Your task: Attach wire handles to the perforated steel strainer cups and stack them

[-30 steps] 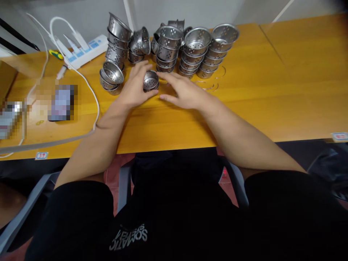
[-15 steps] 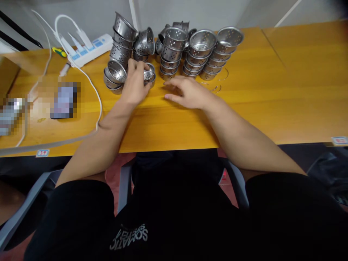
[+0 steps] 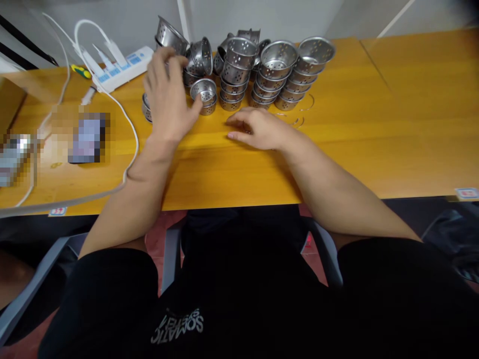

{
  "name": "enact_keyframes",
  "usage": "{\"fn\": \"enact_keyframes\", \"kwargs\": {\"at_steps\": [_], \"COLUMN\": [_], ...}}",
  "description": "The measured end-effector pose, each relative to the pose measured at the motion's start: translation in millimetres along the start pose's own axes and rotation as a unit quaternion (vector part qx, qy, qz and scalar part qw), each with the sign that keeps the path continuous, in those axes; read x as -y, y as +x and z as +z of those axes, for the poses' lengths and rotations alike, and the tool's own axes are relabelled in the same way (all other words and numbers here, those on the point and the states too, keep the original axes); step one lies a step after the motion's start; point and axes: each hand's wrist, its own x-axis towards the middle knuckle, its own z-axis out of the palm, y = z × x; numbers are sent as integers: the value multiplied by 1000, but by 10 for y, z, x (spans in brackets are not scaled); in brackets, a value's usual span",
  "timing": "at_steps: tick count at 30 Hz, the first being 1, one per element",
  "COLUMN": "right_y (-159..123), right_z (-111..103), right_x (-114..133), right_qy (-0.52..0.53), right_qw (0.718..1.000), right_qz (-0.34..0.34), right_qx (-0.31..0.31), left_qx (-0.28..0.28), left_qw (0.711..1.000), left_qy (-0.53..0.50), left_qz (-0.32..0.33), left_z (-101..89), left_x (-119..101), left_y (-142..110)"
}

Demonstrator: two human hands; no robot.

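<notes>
My left hand (image 3: 167, 99) is raised in front of the left stack of perforated metal strainer cups (image 3: 170, 37), fingers spread and thumb apart, holding nothing visible. It hides most of that stack and of the cups (image 3: 146, 110) at its foot. Just right of my left thumb stands a short stack of perforated cups (image 3: 204, 93). My right hand (image 3: 256, 128) lies low over the table, thumb and fingers apart with nothing between them. Nearest to it is the tall middle stack of cups (image 3: 239, 75), a little beyond the fingertips.
Two more cup stacks, one inner (image 3: 275, 75) and one outer (image 3: 309, 70), rise to the right, with thin wire rings (image 3: 307, 103) near their base. Left are a white power strip (image 3: 125, 70), a cable (image 3: 130, 124), a phone (image 3: 89, 137) and a yellow-green tool (image 3: 81, 71).
My left hand has let go of the short cup stack, opened, and moved up and left in front of the left stack. My right hand has hardly moved.
</notes>
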Motion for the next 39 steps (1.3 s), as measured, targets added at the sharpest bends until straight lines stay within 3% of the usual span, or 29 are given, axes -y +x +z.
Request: {"fn": "enact_keyframes", "kwargs": {"at_steps": [3,6,8,13,17,21,24,27,29,35,39], "right_y": [-1,-4,-7,-11,-11,-26,-54,-74,-71,-27,-35], "right_z": [1,-1,-4,-13,-25,-73,-118,-122,-99,-61,-92], "right_x": [-12,-16,-15,-7,27,162,311,418,441,401,412], "right_qy": [-4,-7,-7,-5,0,27,42,56,62,65,73], "right_qw": [1000,1000,1000,1000,1000,998,994,992,993,993,992], "right_qz": [1,-1,-3,0,3,0,8,3,-10,2,-3], "right_qx": [0,-2,-3,-1,-1,-53,-104,-110,-96,-95,-100], "left_qx": [-24,27,65,103,42,-29,22,112,148,127,150], "left_qw": [997,975,962,972,972,999,994,984,976,967,968], "left_qy": [3,48,114,111,156,35,-67,-116,-148,-217,-201], "left_qz": [-79,-213,-240,-178,-173,-8,84,79,59,42,23], "left_z": [-22,-51,-134,-383,-328,-254,-295,-276,-168,274,318], "left_x": [318,609,670,500,414,292,4,-316,-431,-339,-328], "left_y": [66,136,148,73,117,190,137,15,-62,-144,-141]}}
